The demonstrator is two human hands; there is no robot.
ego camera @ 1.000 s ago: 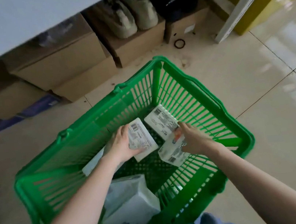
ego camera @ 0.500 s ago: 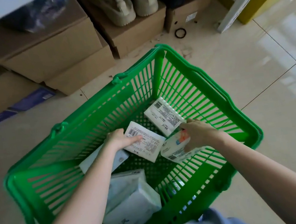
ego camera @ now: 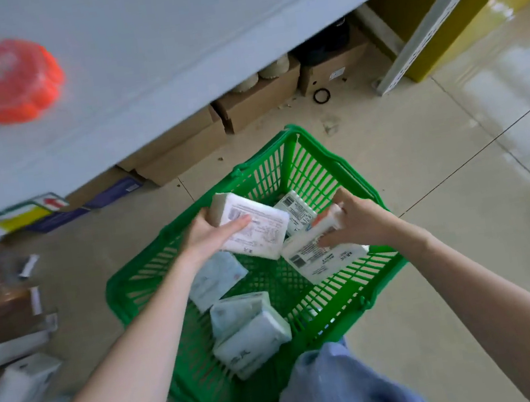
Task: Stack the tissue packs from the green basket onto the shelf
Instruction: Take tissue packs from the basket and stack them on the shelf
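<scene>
Tissue packs are held above the basket: one pack gripped by the left hand, another pinched by the right hand; a loose pinch risks a drop before the shelf is reached.

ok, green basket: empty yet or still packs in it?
Not empty. The green basket still holds three loose tissue packs, while the left hand and right hand each grip a pack above it.

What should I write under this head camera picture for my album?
Left hand and right hand each lift a tissue pack from the green basket below the shelf.
</scene>
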